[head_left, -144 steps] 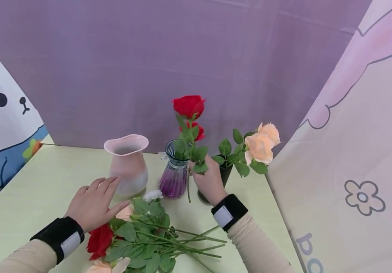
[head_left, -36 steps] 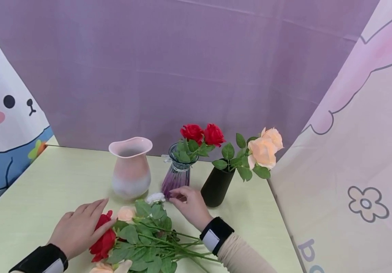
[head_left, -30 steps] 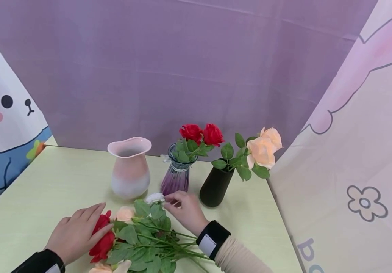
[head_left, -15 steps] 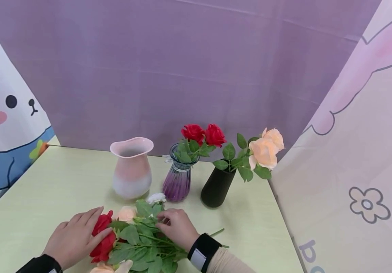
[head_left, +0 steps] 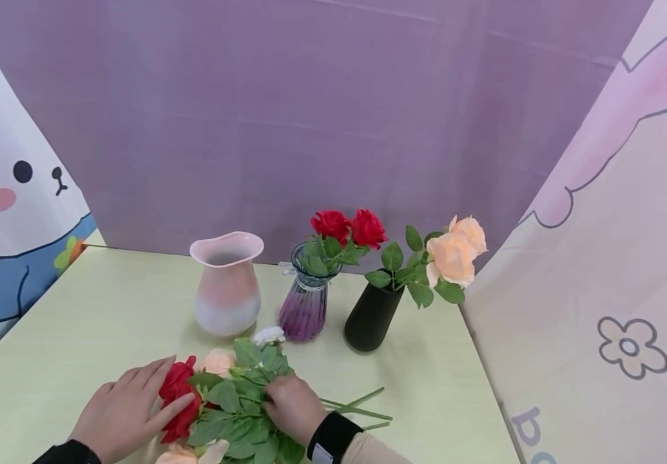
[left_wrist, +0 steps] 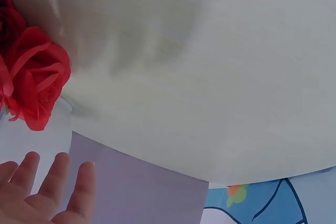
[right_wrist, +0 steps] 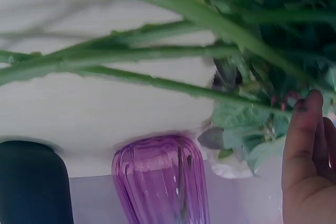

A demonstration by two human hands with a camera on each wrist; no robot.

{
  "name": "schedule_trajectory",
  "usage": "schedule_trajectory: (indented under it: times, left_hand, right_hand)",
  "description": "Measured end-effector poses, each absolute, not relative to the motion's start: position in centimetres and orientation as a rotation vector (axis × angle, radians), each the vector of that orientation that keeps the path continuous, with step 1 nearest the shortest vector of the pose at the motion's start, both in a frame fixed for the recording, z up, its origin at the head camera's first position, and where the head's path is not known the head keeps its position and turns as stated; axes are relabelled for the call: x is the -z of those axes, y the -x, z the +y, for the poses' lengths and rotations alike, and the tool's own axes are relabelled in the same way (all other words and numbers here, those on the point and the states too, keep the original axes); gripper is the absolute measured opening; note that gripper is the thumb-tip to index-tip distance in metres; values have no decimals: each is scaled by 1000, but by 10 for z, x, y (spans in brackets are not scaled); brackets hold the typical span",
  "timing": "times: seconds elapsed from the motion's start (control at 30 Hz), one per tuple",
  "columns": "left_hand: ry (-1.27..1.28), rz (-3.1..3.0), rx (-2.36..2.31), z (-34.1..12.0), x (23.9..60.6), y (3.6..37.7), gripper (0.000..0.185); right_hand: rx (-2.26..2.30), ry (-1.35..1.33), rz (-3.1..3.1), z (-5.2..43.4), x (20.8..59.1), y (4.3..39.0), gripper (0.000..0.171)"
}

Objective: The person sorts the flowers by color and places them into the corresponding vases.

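Several cut roses lie in a bunch on the table, with green leaves (head_left: pixel 223 396) in the middle and bare stems (head_left: pixel 362 412) pointing right. My left hand (head_left: pixel 127 409) lies with extended fingers beside a red rose (head_left: pixel 179 399) at the bunch's left end. In the left wrist view its fingers (left_wrist: pixel 56 182) are spread and hold nothing. My right hand (head_left: pixel 295 406) reaches into the leaves, fingers bent, its fingertips right at the green stems (right_wrist: pixel 157 53) in the right wrist view. I cannot tell whether it pinches a stem; leaves hide part of its grip.
Behind the bunch stand a pink-and-white vase (head_left: pixel 225 293), a purple glass vase (head_left: pixel 303 312) with two red roses (head_left: pixel 347 227), and a black vase (head_left: pixel 370 319) with peach roses (head_left: pixel 455 251). A white flower (head_left: pixel 268 335) and a peach rose (head_left: pixel 219 362) lie at the bunch's far side.
Earlier my right hand held a red rose at the purple vase; now two red roses stand in it. That hand has since moved down into the bunch's leaves. My left hand stays by the red rose.
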State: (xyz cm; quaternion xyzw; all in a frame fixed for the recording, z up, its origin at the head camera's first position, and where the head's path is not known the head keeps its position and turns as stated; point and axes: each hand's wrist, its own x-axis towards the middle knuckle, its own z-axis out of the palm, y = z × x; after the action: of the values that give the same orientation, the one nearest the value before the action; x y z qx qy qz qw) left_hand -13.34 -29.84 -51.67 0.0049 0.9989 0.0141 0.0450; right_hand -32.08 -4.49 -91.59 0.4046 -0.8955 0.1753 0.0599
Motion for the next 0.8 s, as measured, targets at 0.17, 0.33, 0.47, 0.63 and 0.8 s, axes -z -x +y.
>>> schedule_trajectory:
  times: [0.17, 0.33, 0.47, 0.63, 0.8]
  left_hand:
    - [-10, 3046, -60, -298, 516, 128, 109]
    - [-17, 3037, -99, -288, 510, 125, 109]
    - [-27, 3076, -103, -295, 530, 129, 105]
    - [-47, 3135, -59, -326, 591, 143, 106]
    - [-12, 3058, -88, -308, 548, 135, 109]
  right_hand:
    - [-361, -1231, -2630, -55, 964, 322, 4]
    - [-324, -1216, -2638, -57, 981, 323, 9]
    - [-372, -1221, -2653, -56, 973, 326, 11]
    - [-534, -1207, -2689, -53, 952, 321, 12]
    - [-648, -1163, -2724, -49, 912, 314, 12]
